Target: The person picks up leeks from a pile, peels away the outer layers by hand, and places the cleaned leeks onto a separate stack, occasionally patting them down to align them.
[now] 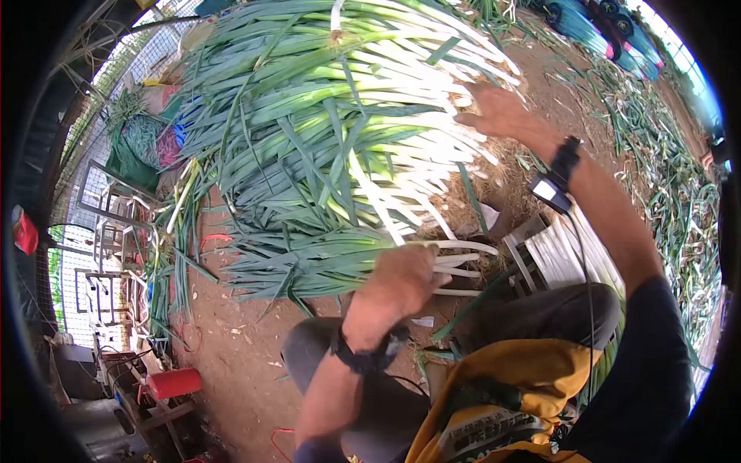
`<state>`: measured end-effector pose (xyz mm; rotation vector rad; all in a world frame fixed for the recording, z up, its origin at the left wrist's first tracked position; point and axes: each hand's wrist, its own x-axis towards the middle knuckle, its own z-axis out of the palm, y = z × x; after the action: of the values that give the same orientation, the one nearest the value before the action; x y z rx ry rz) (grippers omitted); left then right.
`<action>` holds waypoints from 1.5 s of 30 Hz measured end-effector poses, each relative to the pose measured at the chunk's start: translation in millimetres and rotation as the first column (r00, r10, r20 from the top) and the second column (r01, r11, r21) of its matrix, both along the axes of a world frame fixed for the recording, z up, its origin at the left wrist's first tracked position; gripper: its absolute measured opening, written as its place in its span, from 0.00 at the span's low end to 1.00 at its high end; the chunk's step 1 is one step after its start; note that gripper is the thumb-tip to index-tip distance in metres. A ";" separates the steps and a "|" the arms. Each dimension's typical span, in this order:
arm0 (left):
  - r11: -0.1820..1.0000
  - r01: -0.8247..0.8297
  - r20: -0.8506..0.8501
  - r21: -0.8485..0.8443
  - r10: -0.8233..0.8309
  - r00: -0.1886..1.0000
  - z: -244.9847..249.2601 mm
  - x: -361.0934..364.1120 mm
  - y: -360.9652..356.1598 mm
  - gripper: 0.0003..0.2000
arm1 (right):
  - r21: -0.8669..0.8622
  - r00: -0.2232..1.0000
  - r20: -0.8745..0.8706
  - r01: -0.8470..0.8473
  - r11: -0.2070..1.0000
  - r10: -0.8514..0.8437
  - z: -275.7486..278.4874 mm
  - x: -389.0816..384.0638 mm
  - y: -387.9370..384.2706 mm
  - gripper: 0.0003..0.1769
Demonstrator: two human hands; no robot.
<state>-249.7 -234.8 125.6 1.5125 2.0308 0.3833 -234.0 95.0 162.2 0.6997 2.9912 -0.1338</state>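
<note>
A big heap of leeks (309,147) lies on the ground, its green leaves to the left and white root ends to the right. My left hand (397,282) is closed around the white stems of a smaller bunch of leeks (316,266) at the near edge of the heap. Several white ends stick out past its fingers. Farther off, my right hand (505,114) reaches over the root ends on the heap's right side, fingers stretched and thumb apart. Its fingertips overlap the white stems in this view.
White leek stems (575,247) lie beside my right knee, near a metal frame (525,251). Leaf scraps (656,154) cover the ground at right. Metal stools (108,231) stand at left, with a red cylinder (174,383) below them. A cable (587,270) hangs from my right wrist.
</note>
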 end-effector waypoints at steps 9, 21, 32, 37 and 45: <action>0.959 -0.051 -0.243 0.279 0.122 0.962 2.3 -21.6 -44.1 0.27 | 0.342 0.994 -0.030 0.111 0.933 -0.107 -95.9 -112.7 36.6 0.33; 0.776 -0.557 0.218 0.294 0.514 0.830 -2.8 -33.0 -21.5 0.39 | -0.564 0.852 -0.523 -0.318 0.762 -0.032 -42.2 12.7 -100.9 0.30; 0.527 -0.789 0.905 -0.317 -0.082 -0.418 -32.4 1.7 -4.2 0.34 | -0.790 0.964 -0.254 -0.164 0.591 -0.072 -35.3 165.1 -256.1 0.28; 0.566 -0.773 0.925 -0.286 -0.050 -0.378 -54.1 15.7 -1.8 0.23 | -0.524 0.946 0.063 -0.241 0.817 0.319 19.7 190.3 -229.4 0.30; 0.472 -0.804 0.915 -0.361 0.012 -0.404 -65.3 9.2 -3.5 0.11 | -0.849 0.972 0.028 0.147 0.507 -0.234 -39.6 150.8 -82.9 0.21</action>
<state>-240.5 -238.3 60.3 -0.2127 0.8815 1.9856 -83.2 12.1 122.7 0.8500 2.3735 -1.5525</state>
